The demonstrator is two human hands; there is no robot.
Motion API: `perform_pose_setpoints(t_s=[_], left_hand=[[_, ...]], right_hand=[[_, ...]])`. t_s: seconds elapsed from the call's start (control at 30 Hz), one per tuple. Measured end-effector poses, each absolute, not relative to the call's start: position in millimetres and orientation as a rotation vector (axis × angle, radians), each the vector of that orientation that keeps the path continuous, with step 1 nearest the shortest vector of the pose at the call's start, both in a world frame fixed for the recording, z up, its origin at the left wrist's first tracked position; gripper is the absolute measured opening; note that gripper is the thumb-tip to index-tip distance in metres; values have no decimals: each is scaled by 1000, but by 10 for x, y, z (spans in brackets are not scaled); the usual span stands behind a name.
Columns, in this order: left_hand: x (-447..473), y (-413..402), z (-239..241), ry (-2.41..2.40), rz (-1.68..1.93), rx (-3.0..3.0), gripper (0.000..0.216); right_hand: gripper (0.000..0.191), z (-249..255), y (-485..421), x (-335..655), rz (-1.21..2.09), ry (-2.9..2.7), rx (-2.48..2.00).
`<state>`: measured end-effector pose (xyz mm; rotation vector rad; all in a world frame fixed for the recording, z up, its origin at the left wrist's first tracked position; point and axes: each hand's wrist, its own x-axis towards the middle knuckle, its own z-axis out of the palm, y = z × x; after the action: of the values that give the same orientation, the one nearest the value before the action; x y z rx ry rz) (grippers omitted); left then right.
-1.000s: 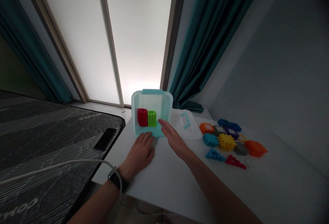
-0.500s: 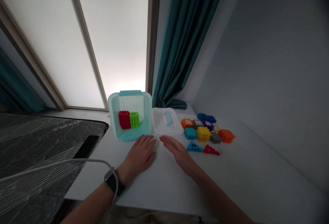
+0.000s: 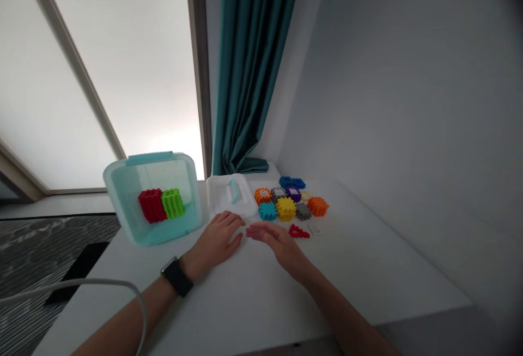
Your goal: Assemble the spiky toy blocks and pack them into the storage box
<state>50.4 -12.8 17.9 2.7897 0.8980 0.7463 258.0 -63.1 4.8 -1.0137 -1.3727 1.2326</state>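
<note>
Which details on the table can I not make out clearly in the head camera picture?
Head view:
Marks on the small white card: too small to read.
Label on the orange toy piece: too small to read.
Yellow loop: partly hidden by the purple piece.
Left forearm and right forearm: cut off by the bottom edge.

Lower left of the frame, a clear plastic box (image 3: 122,198) tinted aqua holds a red block (image 3: 151,205) and a lime-green block (image 3: 172,203), both ribbed. To its right, a clear lid (image 3: 216,198) carries a turquoise handle (image 3: 233,191). Further right lie gear-shaped toy pieces (image 3: 286,209) in orange, yellow, purple, grey and blue — with a red triangular piece (image 3: 299,231) below them — and a teal curtain (image 3: 249,72) hangs at upper centre.
</note>
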Motion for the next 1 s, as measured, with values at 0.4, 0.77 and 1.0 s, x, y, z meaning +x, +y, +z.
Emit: perform_pose_setpoints(t_s=[0.4,0.77,1.0], left_hand=[[1332,320,389,724,828,2722,21],[1791,557,386,683,837,2701,23],[1825,603,376,638,872,2723,23]], right_hand=[[18,473,-439,3388,923,-1495,-1138],[42,562,592,4482,161,-2001,-1662],[56,293,1086,4988,190,-2055,-1875]])
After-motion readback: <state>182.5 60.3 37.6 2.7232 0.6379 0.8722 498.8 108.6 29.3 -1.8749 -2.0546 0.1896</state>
